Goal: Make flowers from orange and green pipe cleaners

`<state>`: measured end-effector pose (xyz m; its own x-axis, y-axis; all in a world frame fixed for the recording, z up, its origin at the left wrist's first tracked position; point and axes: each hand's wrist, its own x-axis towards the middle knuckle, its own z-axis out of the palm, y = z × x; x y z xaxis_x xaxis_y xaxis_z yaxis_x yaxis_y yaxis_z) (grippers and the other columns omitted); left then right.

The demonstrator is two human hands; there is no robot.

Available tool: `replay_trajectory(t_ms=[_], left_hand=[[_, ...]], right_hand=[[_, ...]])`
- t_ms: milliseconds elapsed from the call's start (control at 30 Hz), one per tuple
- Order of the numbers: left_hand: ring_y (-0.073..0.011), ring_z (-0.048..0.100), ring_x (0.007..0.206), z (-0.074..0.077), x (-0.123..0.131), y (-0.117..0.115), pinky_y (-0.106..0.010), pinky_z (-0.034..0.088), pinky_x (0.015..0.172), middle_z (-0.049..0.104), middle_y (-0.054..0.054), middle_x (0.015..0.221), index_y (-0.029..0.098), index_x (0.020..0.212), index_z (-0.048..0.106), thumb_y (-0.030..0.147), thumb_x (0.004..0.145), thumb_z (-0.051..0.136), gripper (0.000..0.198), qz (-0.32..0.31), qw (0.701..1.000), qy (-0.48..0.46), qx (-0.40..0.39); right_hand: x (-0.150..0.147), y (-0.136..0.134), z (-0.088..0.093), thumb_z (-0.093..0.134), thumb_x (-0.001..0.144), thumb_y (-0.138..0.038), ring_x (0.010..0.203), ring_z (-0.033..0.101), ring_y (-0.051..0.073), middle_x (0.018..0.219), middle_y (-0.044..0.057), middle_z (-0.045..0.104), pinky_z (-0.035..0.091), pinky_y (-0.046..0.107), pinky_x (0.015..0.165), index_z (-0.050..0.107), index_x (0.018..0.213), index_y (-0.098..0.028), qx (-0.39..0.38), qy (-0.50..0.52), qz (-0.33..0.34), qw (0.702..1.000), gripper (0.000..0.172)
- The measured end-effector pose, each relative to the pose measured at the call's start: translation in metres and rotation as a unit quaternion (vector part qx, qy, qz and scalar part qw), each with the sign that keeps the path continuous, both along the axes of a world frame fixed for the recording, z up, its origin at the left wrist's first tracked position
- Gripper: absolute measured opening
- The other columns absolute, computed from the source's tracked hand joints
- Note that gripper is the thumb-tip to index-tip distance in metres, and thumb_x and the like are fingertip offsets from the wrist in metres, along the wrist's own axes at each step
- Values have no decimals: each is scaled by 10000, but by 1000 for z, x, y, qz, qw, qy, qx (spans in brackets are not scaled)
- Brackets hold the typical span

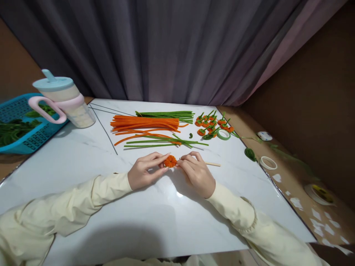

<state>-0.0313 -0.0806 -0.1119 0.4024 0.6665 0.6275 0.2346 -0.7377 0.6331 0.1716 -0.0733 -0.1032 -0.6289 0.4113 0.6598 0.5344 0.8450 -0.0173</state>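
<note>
My left hand [144, 171] and my right hand [195, 171] meet at the middle of a white marble-look board [83, 162]. Between their fingertips sits a small orange pipe-cleaner coil [170, 161], pinched from both sides. My right hand also holds a thin wooden stick [213, 164] that pokes out to the right. Both hands rest low on the board, fingers closed round the coil. Cream sleeves cover both forearms.
Beyond the hands lie orange pipe cleaners [144, 123], green pipe cleaners [166, 115] and several finished orange flowers [212, 123]. A green tape roll [223, 134] and white tape roll [267, 163] lie right. A lidded cup [65, 99] and blue basket [19, 125] stand left.
</note>
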Motion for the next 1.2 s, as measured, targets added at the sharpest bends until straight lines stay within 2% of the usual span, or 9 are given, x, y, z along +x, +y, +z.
replay_trajectory(t_ms=[267,600,800,1000,1200], left_hand=[[-150,602,805,0,0,0,-266,525,662,642,-92,955,187,1219,567,129,818,561,405,6,1000,-2,-26],[-136,600,759,0,0,1,-262,522,649,643,-87,944,192,1217,570,143,825,558,395,20,1000,12,-19],[-136,602,748,0,2,-1,-246,522,606,649,-93,929,197,1204,581,135,824,559,386,15,1000,3,3],[-101,575,656,0,3,-1,-225,517,599,635,-74,881,201,1217,571,73,804,559,432,-8,999,-5,31],[-118,587,706,-2,3,-1,-224,515,614,632,-79,869,184,1209,573,58,796,562,432,-11,998,-3,55]], right_hand=[[3,2,3,341,955,-115,761,535,185,738,79,631,383,370,749,543,923,-106,-5,-25,0,1000,205],[1,0,1,346,950,-109,726,528,181,695,71,627,377,371,750,557,899,-113,-15,-45,1,999,217],[2,0,-1,343,938,-93,723,527,185,636,58,609,380,367,749,564,890,-116,-5,-46,9,999,227],[2,0,2,302,883,-5,715,524,183,668,86,611,388,365,738,556,868,-96,22,-72,37,997,270],[2,-1,5,297,852,9,715,534,188,639,73,597,390,371,727,536,883,-105,22,-64,54,996,267]])
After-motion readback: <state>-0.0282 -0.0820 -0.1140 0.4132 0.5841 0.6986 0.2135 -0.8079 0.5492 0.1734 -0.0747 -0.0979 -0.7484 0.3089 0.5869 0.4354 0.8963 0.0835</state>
